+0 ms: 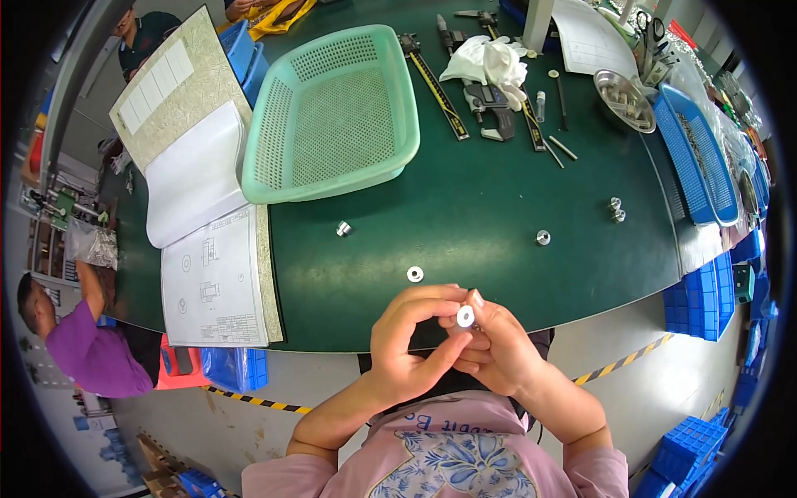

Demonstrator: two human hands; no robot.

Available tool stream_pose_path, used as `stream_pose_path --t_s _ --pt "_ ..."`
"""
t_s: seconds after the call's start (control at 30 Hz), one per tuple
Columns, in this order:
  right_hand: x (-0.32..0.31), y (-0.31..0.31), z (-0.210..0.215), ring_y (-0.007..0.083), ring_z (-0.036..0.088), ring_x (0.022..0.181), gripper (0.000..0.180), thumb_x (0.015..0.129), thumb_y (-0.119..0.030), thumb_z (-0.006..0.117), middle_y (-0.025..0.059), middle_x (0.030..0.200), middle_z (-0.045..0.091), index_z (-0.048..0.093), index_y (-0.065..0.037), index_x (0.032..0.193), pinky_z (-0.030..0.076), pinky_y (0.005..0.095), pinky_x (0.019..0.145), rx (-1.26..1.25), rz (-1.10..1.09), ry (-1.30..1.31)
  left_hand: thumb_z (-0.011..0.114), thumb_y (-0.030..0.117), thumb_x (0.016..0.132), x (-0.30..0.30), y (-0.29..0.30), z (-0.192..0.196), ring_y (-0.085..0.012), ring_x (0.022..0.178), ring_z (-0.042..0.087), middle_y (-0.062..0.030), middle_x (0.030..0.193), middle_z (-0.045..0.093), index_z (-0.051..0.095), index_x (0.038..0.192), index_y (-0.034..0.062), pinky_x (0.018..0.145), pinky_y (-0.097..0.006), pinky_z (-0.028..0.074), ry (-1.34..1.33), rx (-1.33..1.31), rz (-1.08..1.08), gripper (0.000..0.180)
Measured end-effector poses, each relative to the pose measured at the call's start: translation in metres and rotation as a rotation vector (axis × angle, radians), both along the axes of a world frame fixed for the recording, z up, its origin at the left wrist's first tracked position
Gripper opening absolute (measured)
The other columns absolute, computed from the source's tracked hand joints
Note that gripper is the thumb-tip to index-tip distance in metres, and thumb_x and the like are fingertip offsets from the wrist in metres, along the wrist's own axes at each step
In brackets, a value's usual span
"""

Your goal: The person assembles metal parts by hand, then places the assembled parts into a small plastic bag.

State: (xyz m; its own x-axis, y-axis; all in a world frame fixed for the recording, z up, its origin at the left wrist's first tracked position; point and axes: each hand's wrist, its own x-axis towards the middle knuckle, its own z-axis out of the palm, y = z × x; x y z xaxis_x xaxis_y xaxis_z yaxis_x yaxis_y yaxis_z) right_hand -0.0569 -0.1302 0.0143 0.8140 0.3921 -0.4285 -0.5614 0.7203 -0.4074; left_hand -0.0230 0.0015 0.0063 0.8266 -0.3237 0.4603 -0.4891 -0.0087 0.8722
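Close to the table's near edge, both my hands meet around a small round metal part (466, 316) with a hole in its middle. My right hand (505, 347) grips it between the thumb and curled fingers. From the other side, my left hand (408, 342) pinches at it with thumb and index finger. Just beyond my fingers a similar flanged metal part (415, 274) lies on the green table. Farther left sits a small metal bushing (344, 228), and another metal bushing (543, 238) is to the right, with small metal pieces (616, 209) beyond it.
A green plastic basket (398, 170) stands beside an open folder of drawings (212, 286). Digital calipers (440, 98), a micrometer (490, 104) and white gloves (490, 62) lie at the back. To the right are a metal bowl (610, 83) and a blue basket (701, 178).
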Motion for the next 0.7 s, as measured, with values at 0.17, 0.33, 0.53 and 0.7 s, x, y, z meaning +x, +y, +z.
stream_pose_path --t_s 0.17,0.33,0.53,0.7 --pt "-0.006 0.001 0.002 0.0034 0.026 0.045 0.026 0.086 -0.027 0.043 -0.0056 0.055 0.033 0.045 -0.002 0.092 0.023 0.0202 0.041 -0.287 -0.132 -0.160 0.058 -0.002 0.072 -0.002 0.006 -0.008 -0.0218 0.087 0.054 -0.0147 0.091 0.054 0.050 0.091 -0.0009 0.075 -0.030 0.043 0.067 -0.079 -0.049 0.020" --pt "-0.008 -0.019 0.008 0.0071 0.047 0.048 0.015 0.072 0.001 0.055 0.0027 0.061 0.050 0.048 0.000 0.086 0.036 0.0200 0.043 -1.142 -0.278 -0.864 0.056 0.001 0.076 -0.002 0.013 -0.008 -0.0185 0.087 0.051 -0.0128 0.093 0.049 0.048 0.095 -0.0018 0.076 -0.027 0.041 0.248 -0.246 -0.142 0.021" --pt "0.002 -0.017 0.014 0.0172 0.050 0.043 0.017 0.065 0.002 0.059 0.0069 0.064 0.054 0.051 -0.003 0.078 0.039 0.0256 0.039 -1.270 -0.267 -1.038 0.056 0.002 0.076 -0.003 0.013 -0.009 -0.0166 0.083 0.050 -0.0125 0.093 0.049 0.048 0.097 -0.0027 0.074 -0.026 0.040 0.287 -0.273 -0.197 0.023" --pt "0.001 -0.016 0.015 0.0188 0.052 0.045 0.016 0.065 0.000 0.058 0.0065 0.063 0.054 0.051 -0.003 0.078 0.039 0.0273 0.040 -1.303 -0.226 -1.043 0.058 0.002 0.075 -0.006 0.013 -0.006 -0.0162 0.081 0.049 -0.0129 0.092 0.050 0.050 0.096 -0.0038 0.072 -0.026 0.040 0.317 -0.270 -0.189 0.024"
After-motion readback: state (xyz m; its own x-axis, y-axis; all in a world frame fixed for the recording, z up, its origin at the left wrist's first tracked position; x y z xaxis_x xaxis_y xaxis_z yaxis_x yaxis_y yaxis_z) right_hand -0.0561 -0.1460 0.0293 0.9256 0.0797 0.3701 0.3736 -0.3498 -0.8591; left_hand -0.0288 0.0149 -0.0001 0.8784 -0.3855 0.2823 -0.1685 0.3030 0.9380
